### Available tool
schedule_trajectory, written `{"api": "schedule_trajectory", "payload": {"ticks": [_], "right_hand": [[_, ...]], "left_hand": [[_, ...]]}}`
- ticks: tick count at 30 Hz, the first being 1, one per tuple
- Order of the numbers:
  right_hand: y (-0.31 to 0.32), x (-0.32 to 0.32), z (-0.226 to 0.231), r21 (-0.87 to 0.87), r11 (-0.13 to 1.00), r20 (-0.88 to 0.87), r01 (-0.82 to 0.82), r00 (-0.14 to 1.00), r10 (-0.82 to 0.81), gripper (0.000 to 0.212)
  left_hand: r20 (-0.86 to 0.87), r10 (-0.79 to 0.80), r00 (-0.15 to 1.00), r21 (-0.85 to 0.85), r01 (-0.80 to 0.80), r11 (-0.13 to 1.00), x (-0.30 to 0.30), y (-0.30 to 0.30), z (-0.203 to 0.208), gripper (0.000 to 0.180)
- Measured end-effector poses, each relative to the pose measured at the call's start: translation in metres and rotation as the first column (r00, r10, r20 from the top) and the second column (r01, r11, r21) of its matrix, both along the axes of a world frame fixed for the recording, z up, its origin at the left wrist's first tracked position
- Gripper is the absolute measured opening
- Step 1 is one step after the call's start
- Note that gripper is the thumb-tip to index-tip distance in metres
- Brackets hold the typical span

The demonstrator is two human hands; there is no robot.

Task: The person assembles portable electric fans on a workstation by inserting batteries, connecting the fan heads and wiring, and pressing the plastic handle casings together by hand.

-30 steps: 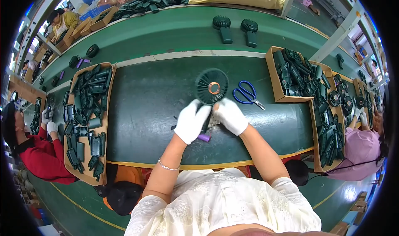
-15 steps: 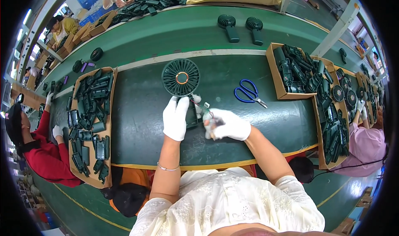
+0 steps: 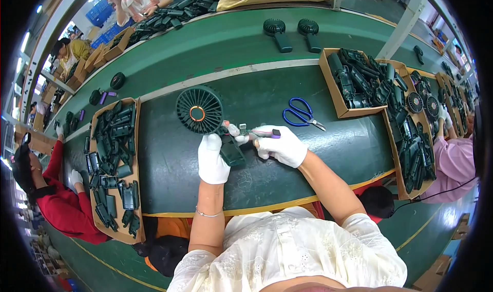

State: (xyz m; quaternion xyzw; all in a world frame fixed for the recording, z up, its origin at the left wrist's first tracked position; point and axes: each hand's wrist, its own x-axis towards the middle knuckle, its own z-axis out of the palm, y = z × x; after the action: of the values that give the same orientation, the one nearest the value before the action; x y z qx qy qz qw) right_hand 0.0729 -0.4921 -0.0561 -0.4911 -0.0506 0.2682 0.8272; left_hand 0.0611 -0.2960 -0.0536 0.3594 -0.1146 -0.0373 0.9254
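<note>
My white-gloved left hand [image 3: 213,161] is closed around the neck of a dark green handheld fan [image 3: 200,109]. Its round grille with a copper-coloured ring tilts up to the left, and the open handle shell [image 3: 233,154] hangs below my fingers. Thin wires and a small pale connector [image 3: 243,128] show between my hands. My right hand [image 3: 282,148], also gloved, is closed beside the handle on a slim piece with a purple end [image 3: 276,134]; its exact kind is partly hidden by my fingers. Blue-handled scissors [image 3: 299,113] lie beyond my right hand.
A cardboard tray of dark green shells [image 3: 117,181] stands on the left. Another carton of shells [image 3: 354,111] is on the right. Two assembled fans [image 3: 280,38] lie on the green belt [image 3: 215,48] beyond the table. A co-worker in red [image 3: 59,199] sits at the left.
The fan has shifted left and its handle now slants to the lower right. My right hand has turned, bringing the purple-ended piece into view near the wires.
</note>
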Motion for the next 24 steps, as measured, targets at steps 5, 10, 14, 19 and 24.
{"api": "schedule_trajectory", "payload": {"ticks": [5, 10, 14, 19, 24], "right_hand": [[-0.001, 0.004, 0.000, 0.253, 0.967, -0.067, 0.004, 0.998, 0.014, 0.023], [0.000, 0.004, -0.006, 0.309, 0.945, -0.098, 0.105, 0.992, -0.079, 0.022], [-0.005, 0.006, -0.003, 0.319, 0.944, -0.040, 0.080, 0.997, -0.071, 0.020], [-0.008, 0.008, -0.008, 0.245, 0.935, -0.028, 0.254, 0.966, -0.255, 0.016], [-0.001, 0.002, -0.012, 0.102, 0.906, 0.071, 0.411, 0.906, -0.418, 0.021]], "left_hand": [[0.080, 0.272, 0.959, 0.622, -0.261, 0.738, -0.013, -0.003, -0.009, 0.030], [0.235, 0.186, 0.954, 0.693, -0.299, 0.656, -0.015, -0.011, -0.011, 0.030], [0.309, 0.128, 0.942, 0.711, -0.318, 0.627, -0.015, -0.012, -0.018, 0.031], [0.252, 0.157, 0.955, 0.726, -0.294, 0.622, -0.016, -0.024, -0.001, 0.027], [-0.128, 0.168, 0.977, 0.583, -0.063, 0.810, -0.010, -0.027, 0.008, 0.033]]}}
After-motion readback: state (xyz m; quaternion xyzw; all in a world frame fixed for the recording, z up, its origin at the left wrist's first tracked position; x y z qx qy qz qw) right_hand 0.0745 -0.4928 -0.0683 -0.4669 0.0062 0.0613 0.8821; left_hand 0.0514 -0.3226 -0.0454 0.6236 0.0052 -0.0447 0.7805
